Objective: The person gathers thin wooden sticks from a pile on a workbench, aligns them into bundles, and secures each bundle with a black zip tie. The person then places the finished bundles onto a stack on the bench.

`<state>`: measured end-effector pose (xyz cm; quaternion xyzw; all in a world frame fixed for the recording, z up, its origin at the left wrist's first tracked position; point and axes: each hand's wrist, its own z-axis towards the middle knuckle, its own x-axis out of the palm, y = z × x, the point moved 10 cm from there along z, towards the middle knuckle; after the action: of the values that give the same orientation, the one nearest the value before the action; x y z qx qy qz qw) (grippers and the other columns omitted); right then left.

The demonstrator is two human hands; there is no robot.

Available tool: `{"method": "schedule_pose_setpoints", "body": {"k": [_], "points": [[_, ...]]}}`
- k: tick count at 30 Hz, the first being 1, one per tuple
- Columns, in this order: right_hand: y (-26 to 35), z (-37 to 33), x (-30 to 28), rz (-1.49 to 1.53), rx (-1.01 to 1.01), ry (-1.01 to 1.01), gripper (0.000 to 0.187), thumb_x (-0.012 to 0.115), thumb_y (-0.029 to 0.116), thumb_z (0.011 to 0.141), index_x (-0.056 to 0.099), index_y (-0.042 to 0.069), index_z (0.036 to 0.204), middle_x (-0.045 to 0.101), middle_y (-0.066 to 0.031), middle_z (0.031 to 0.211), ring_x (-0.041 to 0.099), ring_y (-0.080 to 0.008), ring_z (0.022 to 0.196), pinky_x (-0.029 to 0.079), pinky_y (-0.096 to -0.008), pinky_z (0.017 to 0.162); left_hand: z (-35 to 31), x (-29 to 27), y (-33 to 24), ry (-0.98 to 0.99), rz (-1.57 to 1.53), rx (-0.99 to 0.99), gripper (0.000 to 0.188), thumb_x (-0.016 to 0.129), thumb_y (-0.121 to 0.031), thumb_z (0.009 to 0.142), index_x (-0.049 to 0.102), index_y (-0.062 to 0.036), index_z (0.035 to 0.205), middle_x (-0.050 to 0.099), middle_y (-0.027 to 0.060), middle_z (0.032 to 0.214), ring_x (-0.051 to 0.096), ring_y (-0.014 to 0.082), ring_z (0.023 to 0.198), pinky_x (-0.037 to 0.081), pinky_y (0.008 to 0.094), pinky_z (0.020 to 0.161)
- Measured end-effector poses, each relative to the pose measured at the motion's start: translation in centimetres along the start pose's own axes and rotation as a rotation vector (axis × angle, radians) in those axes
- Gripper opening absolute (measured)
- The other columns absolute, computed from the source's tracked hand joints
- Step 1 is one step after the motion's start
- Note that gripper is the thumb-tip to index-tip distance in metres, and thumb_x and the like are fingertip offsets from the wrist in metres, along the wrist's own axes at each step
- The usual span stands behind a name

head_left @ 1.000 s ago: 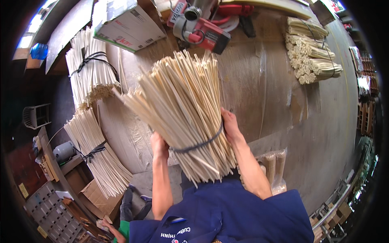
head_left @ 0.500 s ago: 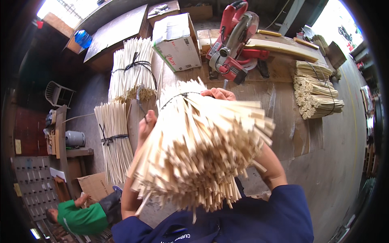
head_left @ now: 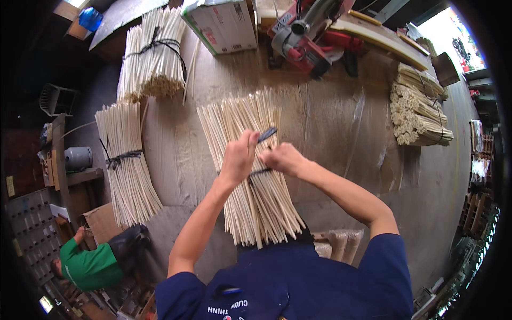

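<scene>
A bundle of thin pale sticks (head_left: 266,208) lies on the table in front of me, its near ends close to my body. A black tie strip (head_left: 268,134) goes round its middle, with one end standing up. My left hand (head_left: 238,159) is closed in a fist on that strip above the bundle. Beside it, my right hand (head_left: 285,159) is closed too, pinching the strip at the bundle's right side. Its fingertips partly hide the point where the strip crosses.
Two tied stick bundles (head_left: 128,165) (head_left: 154,58) lie to the left, more stacked bundles (head_left: 418,109) at far right. At the back stand a white carton (head_left: 226,26) and a red mitre saw (head_left: 306,45). A person in green (head_left: 90,264) sits at lower left.
The stick bundle, earlier lifted and tilted toward me between my hands, now lies flat on the table. Both hands have come together over its middle at the strip. My view has shifted.
</scene>
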<state>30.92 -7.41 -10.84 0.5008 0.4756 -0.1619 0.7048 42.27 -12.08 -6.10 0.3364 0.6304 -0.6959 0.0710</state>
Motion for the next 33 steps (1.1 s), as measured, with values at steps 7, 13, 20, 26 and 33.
{"method": "schedule_pose_setpoints", "body": {"k": [7,13,20,26,33], "points": [[-2.9,-3.4,0.7,0.794,0.590,0.002,0.049,0.072,0.034,0.111,0.069,-0.004,0.080,0.068,-0.0100,0.066,0.072,-0.0130,0.064,0.055,-0.0342,0.057,-1.9,5.2,5.9,0.019,-0.532,-0.437,0.047,0.059,-0.042,0.115,0.080,-0.0008,0.106,0.048,-0.0037,0.069,0.046,0.0065,0.066,0.038,0.0312,0.060],[-1.9,-7.6,-1.6,0.693,0.560,-0.063,0.036,0.067,0.028,0.112,0.073,-0.003,0.094,0.072,-0.0136,0.092,0.069,-0.0175,0.085,0.055,-0.0374,0.081,-4.4,7.7,2.1,0.160,-0.371,-0.133,0.036,0.054,-0.018,0.108,0.076,0.0017,0.129,0.064,0.0174,0.076,0.068,0.0273,0.073,0.053,0.0418,0.071],[-2.8,-10.7,-1.9,0.748,0.606,-0.118,0.028,0.068,0.025,0.110,0.075,-0.001,0.102,0.057,-0.0129,0.109,0.053,-0.0262,0.113,0.048,-0.0399,0.104,-5.0,11.6,-1.4,0.563,-0.026,0.161,0.016,0.064,-0.019,0.109,0.067,-0.0034,0.113,0.075,0.0239,0.096,0.074,0.0462,0.091,0.057,0.0548,0.077],[-3.1,-10.4,-2.0,1.153,0.726,-0.195,0.016,0.070,0.014,0.111,0.072,-0.001,0.104,0.064,-0.0108,0.109,0.067,-0.0191,0.102,0.057,-0.0351,0.094,-6.6,12.0,-0.1,0.303,0.156,0.259,0.010,0.069,-0.013,0.105,0.068,-0.0046,0.101,0.072,0.0189,0.082,0.075,0.0402,0.077,0.058,0.0500,0.066],[-1.7,-7.2,-4.7,0.580,0.180,0.109,0.026,0.075,0.011,0.105,0.075,0.000,0.129,0.076,-0.0144,0.105,0.075,-0.0277,0.093,0.061,-0.0395,0.085,-7.1,11.0,-0.7,0.304,0.199,0.285,0.016,0.066,-0.016,0.110,0.063,-0.0013,0.106,0.072,0.0187,0.086,0.075,0.0383,0.079,0.058,0.0490,0.067]]}}
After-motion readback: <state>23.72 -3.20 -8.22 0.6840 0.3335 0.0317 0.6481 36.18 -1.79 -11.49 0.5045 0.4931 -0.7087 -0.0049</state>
